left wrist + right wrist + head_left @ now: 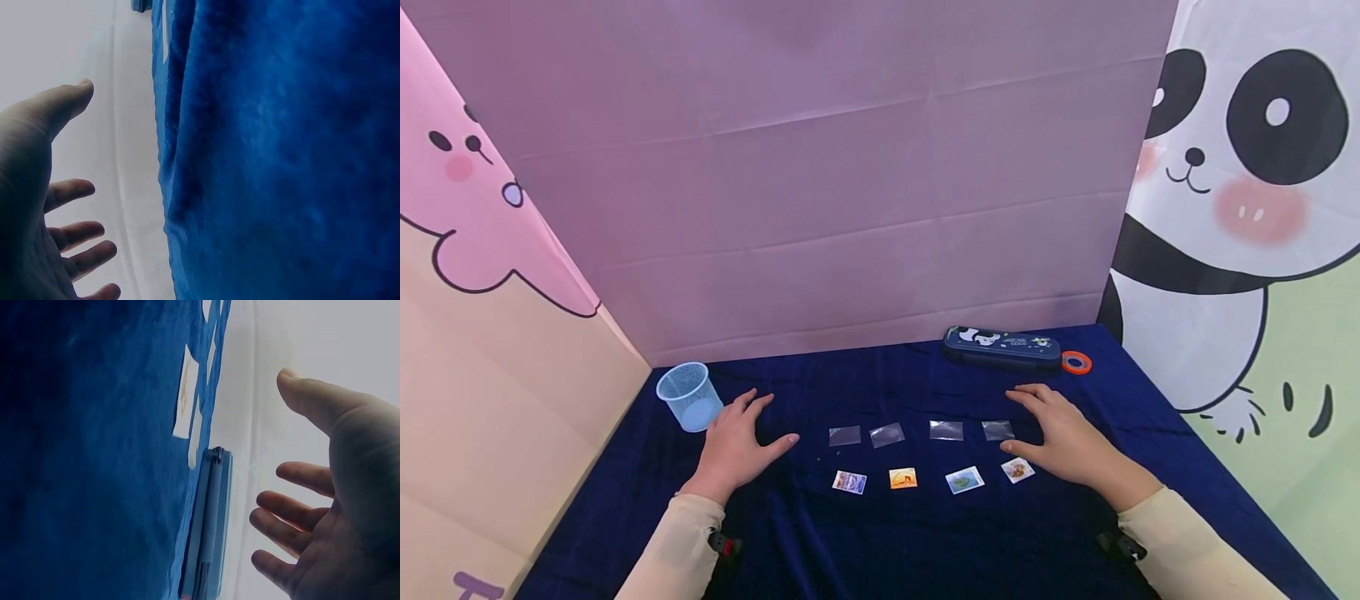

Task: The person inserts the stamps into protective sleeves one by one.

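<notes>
My left hand point(733, 448) is held over the left of the blue cloth, fingers spread and relaxed, with nothing in it. On the other side my right hand point(1066, 437) is likewise open and empty, its thumb close to a small picture card point(1018, 471) and a clear plastic sleeve point(997, 431). Several such sleeves lie in a row between the hands. Nearer me is a row of picture cards, among them a purple-blue one point(849, 482), an orange one point(903, 478) and a blue-green one point(965, 480). Both wrist views show bare palms with loosely bent fingers.
A light blue mesh cup point(688, 396) stands at the left, just beyond the left hand. At the back right lies a dark blue pencil case point(1002, 348) with a panda print, next to an orange tape roll point(1077, 362). A mauve backdrop point(850, 208) rises behind the table.
</notes>
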The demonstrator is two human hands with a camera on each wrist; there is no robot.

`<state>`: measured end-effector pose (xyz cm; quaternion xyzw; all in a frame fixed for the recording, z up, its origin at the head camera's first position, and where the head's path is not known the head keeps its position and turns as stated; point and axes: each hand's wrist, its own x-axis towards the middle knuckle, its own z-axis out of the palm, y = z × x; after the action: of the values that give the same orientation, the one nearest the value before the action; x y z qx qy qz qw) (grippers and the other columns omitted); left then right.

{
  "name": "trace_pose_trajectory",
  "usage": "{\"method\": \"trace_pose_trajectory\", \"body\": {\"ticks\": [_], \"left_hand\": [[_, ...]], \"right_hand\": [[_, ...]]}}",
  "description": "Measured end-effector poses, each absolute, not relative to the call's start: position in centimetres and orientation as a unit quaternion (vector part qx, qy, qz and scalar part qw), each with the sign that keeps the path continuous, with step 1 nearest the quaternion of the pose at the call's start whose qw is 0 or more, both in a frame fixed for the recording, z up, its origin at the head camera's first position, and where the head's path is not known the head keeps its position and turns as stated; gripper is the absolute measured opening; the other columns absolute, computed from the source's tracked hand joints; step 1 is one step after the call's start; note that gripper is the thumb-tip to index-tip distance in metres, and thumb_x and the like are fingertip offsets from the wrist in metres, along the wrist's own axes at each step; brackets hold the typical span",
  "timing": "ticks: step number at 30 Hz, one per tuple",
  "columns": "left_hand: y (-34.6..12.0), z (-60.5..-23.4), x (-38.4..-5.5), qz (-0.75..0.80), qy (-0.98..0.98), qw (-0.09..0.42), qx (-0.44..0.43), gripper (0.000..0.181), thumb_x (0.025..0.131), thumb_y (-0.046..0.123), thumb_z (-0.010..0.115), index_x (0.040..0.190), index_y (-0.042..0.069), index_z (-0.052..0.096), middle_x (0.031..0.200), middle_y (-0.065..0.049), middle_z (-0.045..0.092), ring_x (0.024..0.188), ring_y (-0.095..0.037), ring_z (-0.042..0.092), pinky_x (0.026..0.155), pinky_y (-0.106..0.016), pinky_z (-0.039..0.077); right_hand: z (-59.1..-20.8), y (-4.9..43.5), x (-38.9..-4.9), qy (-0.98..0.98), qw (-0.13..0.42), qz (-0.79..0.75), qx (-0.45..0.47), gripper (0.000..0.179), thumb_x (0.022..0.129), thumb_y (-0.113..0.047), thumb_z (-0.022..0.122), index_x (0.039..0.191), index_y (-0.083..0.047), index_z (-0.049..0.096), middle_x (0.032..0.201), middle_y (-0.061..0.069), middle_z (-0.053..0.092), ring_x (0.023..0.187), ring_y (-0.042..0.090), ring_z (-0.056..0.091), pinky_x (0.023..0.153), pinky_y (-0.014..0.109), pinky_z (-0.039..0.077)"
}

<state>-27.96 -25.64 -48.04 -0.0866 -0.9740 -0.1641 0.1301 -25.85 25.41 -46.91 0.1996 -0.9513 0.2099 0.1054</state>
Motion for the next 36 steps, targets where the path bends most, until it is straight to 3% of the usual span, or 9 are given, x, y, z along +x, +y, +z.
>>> {"method": "trace_pose_trajectory", "body": {"ticks": [19,25,36], "left_hand": [[-23.3,-48.1,-30.2,-0.213,-0.967,0.09,-0.104,0.063,0.094,0.047,0.077,0.145,0.014,0.062,0.149,-0.015,0.056,0.138,-0.042,0.049,0.111,-0.066,0.037],[-22.0,-47.8,-30.2,-0.216,-0.966,0.081,-0.118,0.052,0.094,0.041,0.079,0.137,0.015,0.068,0.143,-0.013,0.06,0.133,-0.039,0.054,0.109,-0.062,0.042],[-19.6,-48.4,-30.6,-0.213,-0.968,0.06,-0.118,0.038,0.093,0.036,0.081,0.125,0.017,0.074,0.136,-0.009,0.064,0.126,-0.034,0.058,0.108,-0.057,0.045]], "right_hand": [[-47.5,21.7,-26.3,-0.939,0.053,0.254,0.224,0.061,0.09,-0.034,0.084,0.141,-0.008,0.063,0.133,0.007,0.06,0.122,0.034,0.059,0.103,0.062,0.047],[-47.6,20.4,-26.2,-0.935,0.04,0.26,0.24,0.057,0.09,-0.033,0.084,0.138,-0.01,0.066,0.13,0.008,0.062,0.114,0.034,0.061,0.098,0.06,0.05],[-48.0,18.6,-26.2,-0.931,-0.011,0.275,0.241,0.054,0.091,-0.036,0.084,0.137,-0.013,0.067,0.129,0.005,0.063,0.117,0.03,0.061,0.1,0.057,0.049]]}}
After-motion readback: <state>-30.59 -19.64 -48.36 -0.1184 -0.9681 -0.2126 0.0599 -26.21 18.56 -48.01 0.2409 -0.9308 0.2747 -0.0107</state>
